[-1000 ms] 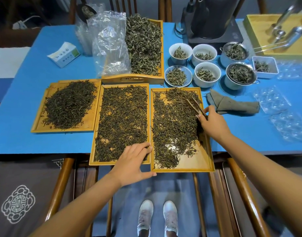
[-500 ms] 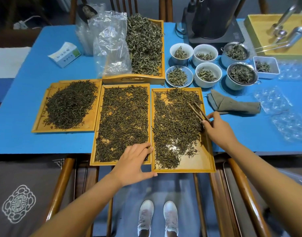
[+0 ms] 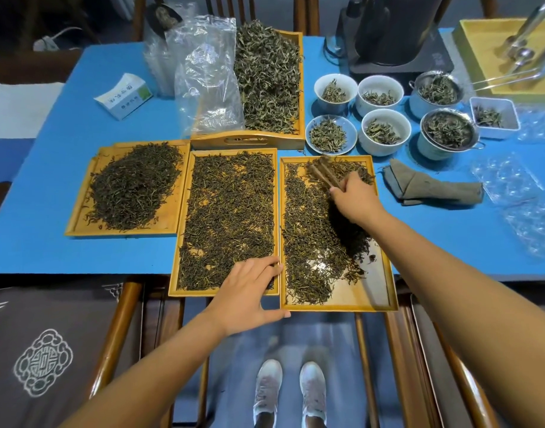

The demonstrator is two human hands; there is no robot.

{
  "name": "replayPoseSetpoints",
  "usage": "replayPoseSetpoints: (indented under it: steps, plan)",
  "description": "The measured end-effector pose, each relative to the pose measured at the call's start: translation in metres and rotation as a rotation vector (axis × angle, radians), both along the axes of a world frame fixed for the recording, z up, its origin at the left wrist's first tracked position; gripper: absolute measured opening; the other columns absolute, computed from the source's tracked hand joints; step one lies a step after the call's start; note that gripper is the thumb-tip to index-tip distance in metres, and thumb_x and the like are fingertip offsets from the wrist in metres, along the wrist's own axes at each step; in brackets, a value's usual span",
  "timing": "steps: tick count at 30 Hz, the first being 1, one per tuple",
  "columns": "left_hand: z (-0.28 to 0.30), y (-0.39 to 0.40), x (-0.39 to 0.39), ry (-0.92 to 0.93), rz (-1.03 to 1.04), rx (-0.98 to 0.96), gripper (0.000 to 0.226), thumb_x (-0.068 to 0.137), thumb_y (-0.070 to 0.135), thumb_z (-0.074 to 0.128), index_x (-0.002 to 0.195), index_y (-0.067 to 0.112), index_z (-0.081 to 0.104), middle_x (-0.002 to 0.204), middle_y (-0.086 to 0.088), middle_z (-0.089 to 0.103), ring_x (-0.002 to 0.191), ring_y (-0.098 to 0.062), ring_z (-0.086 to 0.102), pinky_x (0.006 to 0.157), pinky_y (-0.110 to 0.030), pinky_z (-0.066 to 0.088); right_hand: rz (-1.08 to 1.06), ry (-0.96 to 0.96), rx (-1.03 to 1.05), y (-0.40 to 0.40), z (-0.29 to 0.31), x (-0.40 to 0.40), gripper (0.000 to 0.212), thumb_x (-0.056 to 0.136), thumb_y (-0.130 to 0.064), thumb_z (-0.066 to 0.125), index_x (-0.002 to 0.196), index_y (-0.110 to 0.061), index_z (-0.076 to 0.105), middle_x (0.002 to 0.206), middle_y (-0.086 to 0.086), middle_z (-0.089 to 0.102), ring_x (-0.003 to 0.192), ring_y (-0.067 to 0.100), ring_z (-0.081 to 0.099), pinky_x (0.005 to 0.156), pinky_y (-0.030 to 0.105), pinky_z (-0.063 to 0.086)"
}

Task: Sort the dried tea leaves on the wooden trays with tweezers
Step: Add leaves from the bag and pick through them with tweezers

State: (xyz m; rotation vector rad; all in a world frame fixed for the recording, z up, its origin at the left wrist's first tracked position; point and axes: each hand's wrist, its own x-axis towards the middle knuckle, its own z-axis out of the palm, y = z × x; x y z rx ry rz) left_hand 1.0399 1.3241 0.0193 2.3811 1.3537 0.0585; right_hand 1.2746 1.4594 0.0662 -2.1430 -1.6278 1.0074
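A blue table [image 3: 49, 168] fills the upper view, its near edge running across below the trays, with bare blue cloth open at the far left and between the folded grey cloth [image 3: 428, 188] and the near edge on the right. Four wooden trays sit on it: a handled tray [image 3: 249, 140] heaped with paler leaves at the back, a left tray [image 3: 79, 223] with a dark mound, a middle tray [image 3: 175, 273] spread thin, and a right tray [image 3: 385, 291]; the last two lie side by side, long axes running away from the person, and their near ends overhang the table edge. On the right tray the dried tea leaves [image 3: 308, 236] are dark, thin and wiry, dense toward the far and left parts, with bare wood showing at the near right corner. Bowls of leaves [image 3: 385, 132] crowd the space just beyond that tray. The left hand [image 3: 249, 295] lies with relaxed, straight fingers on the near corner of the middle tray, thumb along the right tray's near rim. The right hand [image 3: 354, 199], over the right tray's far half, grips the tweezers [image 3: 322, 174], which are blurred; their long axis slants away and leftward, tips near the tray's far rim.
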Motion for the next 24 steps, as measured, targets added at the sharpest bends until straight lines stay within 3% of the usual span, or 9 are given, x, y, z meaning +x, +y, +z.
replayPoseSetpoints:
  steps: [3, 11, 15, 18, 24]
  plan:
    - [0.0, 0.0, 0.0, 0.008, 0.0, 0.004, 0.084, 0.073, 0.075, 0.048, 0.135, 0.019, 0.042, 0.142, 0.003, 0.039, 0.127, -0.018, 0.037, 0.103, -0.032, 0.023, 0.038, 0.003, 0.017, -0.003, 0.0, -0.004, 0.02, 0.097, -0.025, 0.045, 0.106, -0.008, 0.04, 0.087, 0.006, 0.051, 0.076, 0.025, 0.049, 0.054, 0.031, 0.032]
    - [0.004, -0.001, 0.001, -0.009, -0.002, 0.013, 0.083, 0.072, 0.071, 0.055, 0.133, 0.017, 0.045, 0.142, 0.001, 0.041, 0.126, -0.019, 0.04, 0.101, -0.032, 0.025, 0.222, -0.06, 0.12, -0.025, 0.0, 0.002, 0.017, 0.096, -0.027, 0.046, 0.103, -0.013, 0.04, 0.067, -0.004, 0.048, 0.056, 0.013, 0.046, 0.048, 0.029, 0.029]
    - [0.005, 0.0, 0.001, -0.008, -0.007, 0.016, 0.082, 0.072, 0.069, 0.058, 0.134, 0.016, 0.045, 0.142, 0.0, 0.041, 0.126, -0.02, 0.039, 0.101, -0.031, 0.024, 0.25, -0.144, 0.111, -0.041, -0.003, 0.014, 0.02, 0.096, -0.026, 0.046, 0.107, -0.01, 0.041, 0.068, -0.002, 0.048, 0.057, 0.013, 0.045, 0.046, 0.027, 0.027]
    - [0.005, -0.001, 0.002, -0.003, -0.002, 0.005, 0.083, 0.072, 0.07, 0.056, 0.135, 0.017, 0.043, 0.144, 0.002, 0.038, 0.128, -0.019, 0.037, 0.102, -0.031, 0.023, 0.179, -0.103, 0.16, -0.05, -0.002, 0.024, 0.02, 0.097, -0.027, 0.046, 0.108, -0.011, 0.041, 0.065, -0.006, 0.044, 0.055, 0.01, 0.042, 0.046, 0.027, 0.024]
    - [0.004, 0.0, 0.001, 0.009, -0.011, 0.005, 0.084, 0.073, 0.071, 0.054, 0.136, 0.017, 0.042, 0.144, 0.002, 0.037, 0.128, -0.018, 0.036, 0.102, -0.031, 0.022, 0.249, -0.097, 0.09, -0.07, -0.007, 0.035, 0.02, 0.096, -0.029, 0.047, 0.107, -0.013, 0.042, 0.072, -0.002, 0.052, 0.06, 0.013, 0.049, 0.047, 0.025, 0.03]
